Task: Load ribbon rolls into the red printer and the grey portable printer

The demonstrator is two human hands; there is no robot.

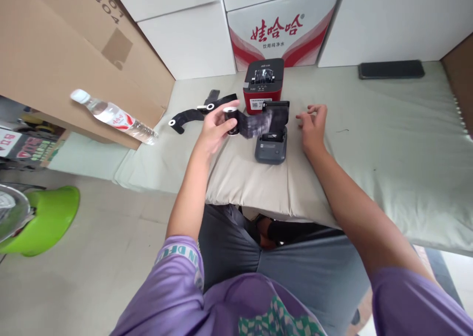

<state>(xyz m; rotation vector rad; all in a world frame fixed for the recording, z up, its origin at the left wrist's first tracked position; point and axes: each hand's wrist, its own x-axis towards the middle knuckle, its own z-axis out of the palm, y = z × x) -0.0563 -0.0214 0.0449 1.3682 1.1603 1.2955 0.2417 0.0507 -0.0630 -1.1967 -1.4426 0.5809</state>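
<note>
Roll of dark tape sits gripped in my left hand (strip trailing over the grey printer); my right hand rests open beside it.

A pale green bed carries a beige pillow at its near edge, with a grey label printer lying open on it. A red-and-black printer stands toward the far edge, black straps beside it on the left, and a dark phone near the far right corner.
</note>
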